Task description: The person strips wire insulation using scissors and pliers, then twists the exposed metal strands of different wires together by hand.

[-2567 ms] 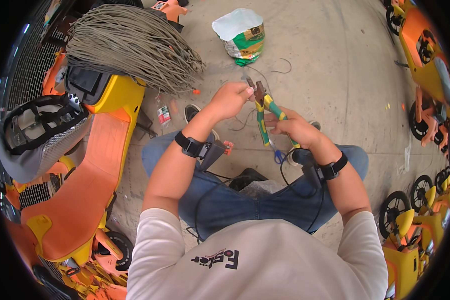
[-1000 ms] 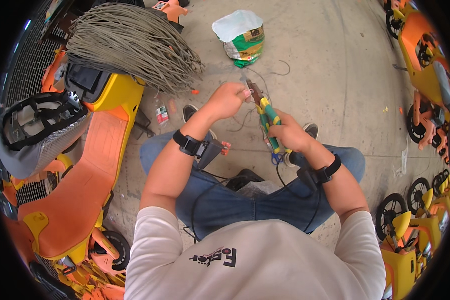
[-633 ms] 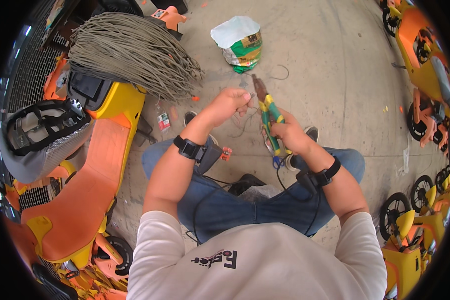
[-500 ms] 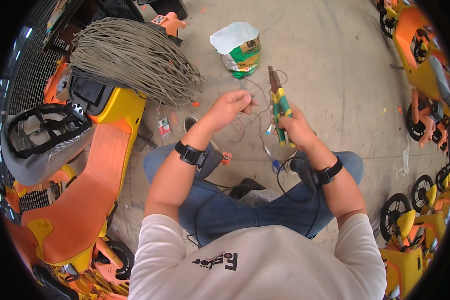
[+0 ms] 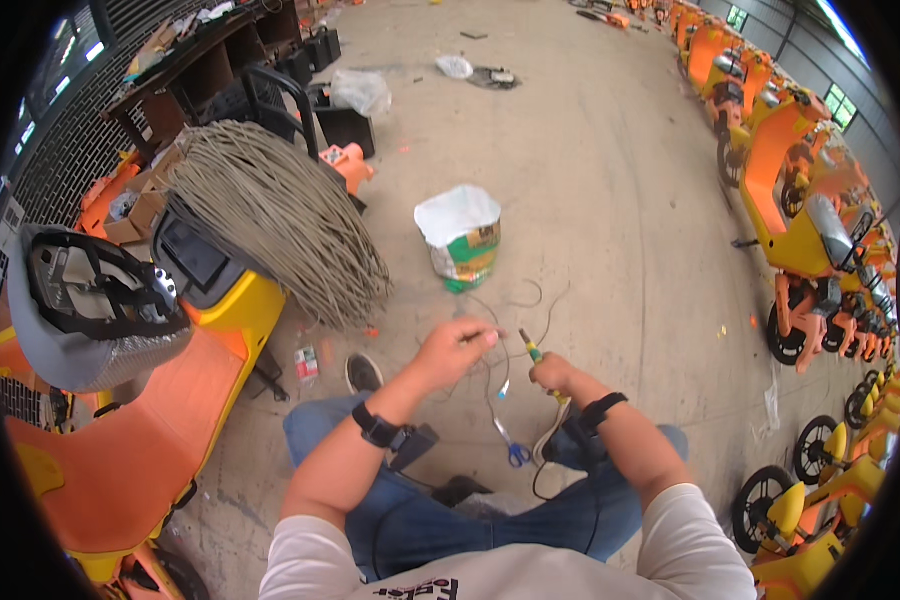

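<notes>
My right hand (image 5: 553,374) is closed round pliers (image 5: 531,347) with green and yellow handles, their dark jaws tilted up and toward the left. To their left, my left hand (image 5: 458,352) is pinched shut; something small and dark shows at its fingertips, too blurred to name. The two hands are apart, above the floor between my knees. Thin wire (image 5: 490,388) lies in loose curves on the floor below and beyond them. Scissors with blue handles (image 5: 519,455) lie near my right knee. Past the hands stands an open white and green sack (image 5: 460,240).
A large bundle of grey cables (image 5: 280,215) lies over an orange and yellow scooter (image 5: 160,400) at my left. A clear bottle (image 5: 307,362) is beside it. Rows of scooters (image 5: 790,210) line the right side. A dark bench (image 5: 200,60) stands at the far left.
The view has tipped up, showing more far floor. The pliers have turned from upright and broadside to a narrower, leftward tilt. My left hand stays pinched, and the gap between the hands has narrowed.
</notes>
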Demonstrator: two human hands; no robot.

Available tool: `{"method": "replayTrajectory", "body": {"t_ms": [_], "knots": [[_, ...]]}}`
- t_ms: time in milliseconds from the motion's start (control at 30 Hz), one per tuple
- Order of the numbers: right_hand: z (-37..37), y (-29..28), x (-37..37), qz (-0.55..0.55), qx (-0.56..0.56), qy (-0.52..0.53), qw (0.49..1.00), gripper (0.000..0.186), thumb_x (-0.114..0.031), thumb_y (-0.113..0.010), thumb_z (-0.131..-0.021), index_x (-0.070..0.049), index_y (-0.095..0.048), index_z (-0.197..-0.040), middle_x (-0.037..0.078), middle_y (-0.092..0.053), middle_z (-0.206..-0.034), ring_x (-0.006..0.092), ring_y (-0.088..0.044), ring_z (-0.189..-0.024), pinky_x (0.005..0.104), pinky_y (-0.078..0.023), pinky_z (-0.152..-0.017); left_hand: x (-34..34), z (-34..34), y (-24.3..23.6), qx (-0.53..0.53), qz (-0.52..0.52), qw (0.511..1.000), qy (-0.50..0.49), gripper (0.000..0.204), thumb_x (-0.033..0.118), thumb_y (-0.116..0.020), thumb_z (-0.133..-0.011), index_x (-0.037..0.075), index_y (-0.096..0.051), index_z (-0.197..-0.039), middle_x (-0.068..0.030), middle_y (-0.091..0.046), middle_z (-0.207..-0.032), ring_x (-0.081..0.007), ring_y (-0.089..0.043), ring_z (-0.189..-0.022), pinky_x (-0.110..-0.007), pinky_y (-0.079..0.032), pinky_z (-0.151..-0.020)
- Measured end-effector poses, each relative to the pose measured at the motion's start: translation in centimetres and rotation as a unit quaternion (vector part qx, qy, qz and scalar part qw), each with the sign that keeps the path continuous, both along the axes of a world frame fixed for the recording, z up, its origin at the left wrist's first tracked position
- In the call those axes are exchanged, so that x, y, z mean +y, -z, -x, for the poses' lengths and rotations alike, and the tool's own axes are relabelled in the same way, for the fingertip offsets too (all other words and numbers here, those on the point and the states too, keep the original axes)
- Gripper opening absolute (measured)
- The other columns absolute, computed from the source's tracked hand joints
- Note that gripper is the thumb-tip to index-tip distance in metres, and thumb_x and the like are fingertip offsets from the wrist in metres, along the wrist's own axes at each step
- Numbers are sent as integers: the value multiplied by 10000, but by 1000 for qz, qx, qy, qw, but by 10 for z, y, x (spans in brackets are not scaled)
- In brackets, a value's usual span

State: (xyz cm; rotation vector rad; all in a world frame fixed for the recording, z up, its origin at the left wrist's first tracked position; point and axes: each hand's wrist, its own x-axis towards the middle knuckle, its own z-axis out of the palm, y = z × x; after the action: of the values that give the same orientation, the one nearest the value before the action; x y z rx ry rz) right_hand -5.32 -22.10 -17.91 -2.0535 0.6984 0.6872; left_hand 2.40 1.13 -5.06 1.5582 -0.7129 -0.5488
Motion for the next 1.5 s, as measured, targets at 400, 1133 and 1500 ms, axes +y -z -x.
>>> {"method": "replayTrajectory", "body": {"t_ms": [400, 1133, 1500], "knots": [[52, 189, 9, 216, 128, 13, 968, 456, -280, -511, -815, 14, -518, -1163, 173, -554, -1145, 309, -508, -1129, 353, -406, -938, 14, 0, 5, 30, -77, 994, -70, 225, 191, -567, -906, -7, -652, -969, -62, -569, -928, -134, -524, -782, -260, -423, -726], [-5, -169, -39, -283, -171, -34, 943, 244, -263, -559, -909, -28, -622, -896, -55, -358, -580, 54, -313, -508, 215, -282, -452, 49, -53, -29, 92, 140, 941, -295, 356, 150, -448, -965, -31, -455, -1271, -69, -582, -830, -109, -550, -676, -247, -483, -607], [31, -157, -129, -326, -338, 241, 849, 233, -262, -549, -922, -61, -509, -812, -83, -270, -570, 47, -227, -488, 218, -219, -450, 95, -66, -5, -121, -201, 928, -288, 274, 151, -456, -940, 45, -579, -1160, -96, -622, -872, -134, -588, -757, -280, -465, -674]]}}
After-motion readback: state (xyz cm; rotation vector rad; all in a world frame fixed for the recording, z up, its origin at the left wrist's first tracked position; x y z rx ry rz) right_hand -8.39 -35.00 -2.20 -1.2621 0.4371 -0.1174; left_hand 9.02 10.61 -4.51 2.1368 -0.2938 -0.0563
